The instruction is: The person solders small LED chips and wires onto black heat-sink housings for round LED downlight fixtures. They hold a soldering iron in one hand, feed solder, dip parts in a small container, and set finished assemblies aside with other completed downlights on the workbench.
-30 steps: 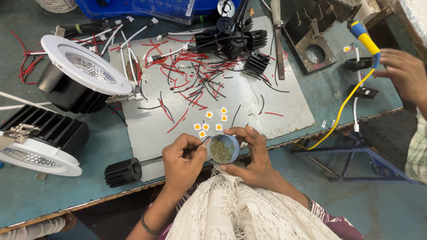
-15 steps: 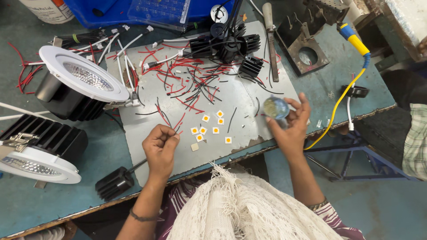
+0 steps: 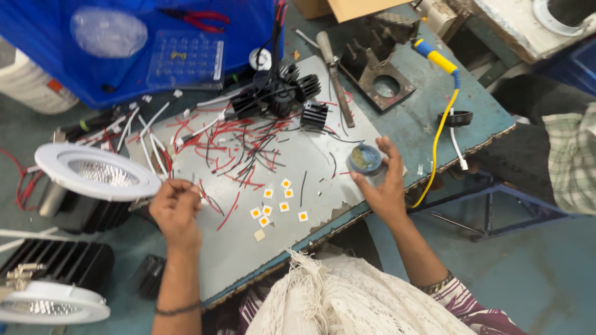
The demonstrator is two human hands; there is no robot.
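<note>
My right hand [image 3: 386, 186] grips a small round blue tin [image 3: 364, 159] of yellowish paste near the right end of the grey metal sheet [image 3: 310, 161]. My left hand [image 3: 176, 208] hovers over the sheet's left part, fingers pinched together; whether something thin is held between them I cannot tell. Several small white square chips with yellow centres [image 3: 277, 203] lie on the sheet between my hands. Cut red and black wire pieces [image 3: 239, 152] are scattered just beyond them.
Black finned heat sinks [image 3: 292, 96] stand at the sheet's far edge. White round downlight housings [image 3: 93, 174] sit at left. A blue tray [image 3: 155, 43] with pliers lies at the back. A yellow-cabled tool [image 3: 437, 62] and metal bracket [image 3: 385, 87] are right. Another person's checked sleeve [image 3: 574, 155] shows at far right.
My right hand carried the blue tin away from the chips to the sheet's right end. My left hand rose and moved left, leaving the black-handled tool. The view shifted.
</note>
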